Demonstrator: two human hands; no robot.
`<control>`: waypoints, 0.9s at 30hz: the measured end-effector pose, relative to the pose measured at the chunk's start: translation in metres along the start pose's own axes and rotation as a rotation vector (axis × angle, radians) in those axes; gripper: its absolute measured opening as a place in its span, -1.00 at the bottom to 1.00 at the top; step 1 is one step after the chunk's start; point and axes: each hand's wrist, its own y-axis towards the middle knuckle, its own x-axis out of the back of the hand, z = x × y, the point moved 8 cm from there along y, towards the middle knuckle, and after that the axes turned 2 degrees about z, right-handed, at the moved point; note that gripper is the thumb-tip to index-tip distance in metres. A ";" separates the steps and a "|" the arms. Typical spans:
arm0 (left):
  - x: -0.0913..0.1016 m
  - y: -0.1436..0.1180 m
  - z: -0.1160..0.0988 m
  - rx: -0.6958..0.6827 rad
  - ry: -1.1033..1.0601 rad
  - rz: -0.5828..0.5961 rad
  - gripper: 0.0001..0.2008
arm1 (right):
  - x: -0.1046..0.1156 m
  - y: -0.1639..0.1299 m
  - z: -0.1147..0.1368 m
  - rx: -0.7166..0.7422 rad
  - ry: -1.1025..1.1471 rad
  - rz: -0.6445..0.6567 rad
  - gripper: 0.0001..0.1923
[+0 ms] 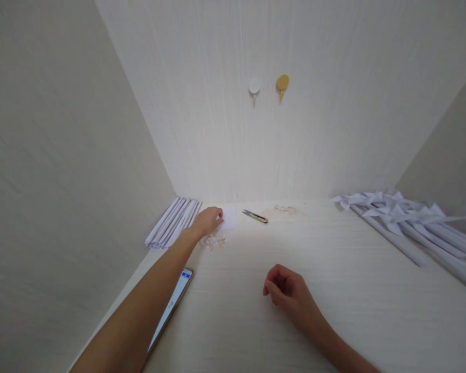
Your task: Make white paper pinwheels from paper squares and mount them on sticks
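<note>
At the back left, my left hand reaches over the left edge of a small white square of paper. Its fingers are bent, with the thumb a little apart from them, and I see nothing gripped between them. My right hand is held above the front middle of the table, loosely curled with the thumb close to the forefinger and nothing in it. Right of the paper lies a pair of thread snips, blades pointing left. Small rubber bands lie scattered just below my left hand.
Rolled white paper tubes lie at the left wall. Paper sticks with folded ends are piled at the right. A phone lies under my left forearm. More bands lie at the back. White and yellow hooks are on the wall.
</note>
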 end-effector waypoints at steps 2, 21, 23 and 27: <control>-0.005 0.006 -0.001 -0.041 0.041 0.048 -0.80 | -0.001 0.001 -0.001 -0.001 0.006 0.016 -0.89; -0.029 0.006 -0.004 -0.220 0.216 0.147 -0.73 | 0.001 0.001 -0.007 -0.050 0.089 0.011 -0.79; -0.030 0.006 -0.004 -0.236 0.223 0.149 -0.73 | 0.001 0.002 -0.007 -0.045 0.083 0.012 -0.80; -0.030 0.005 -0.005 -0.269 0.225 0.160 -0.72 | 0.000 0.001 -0.007 -0.058 0.087 0.014 -0.80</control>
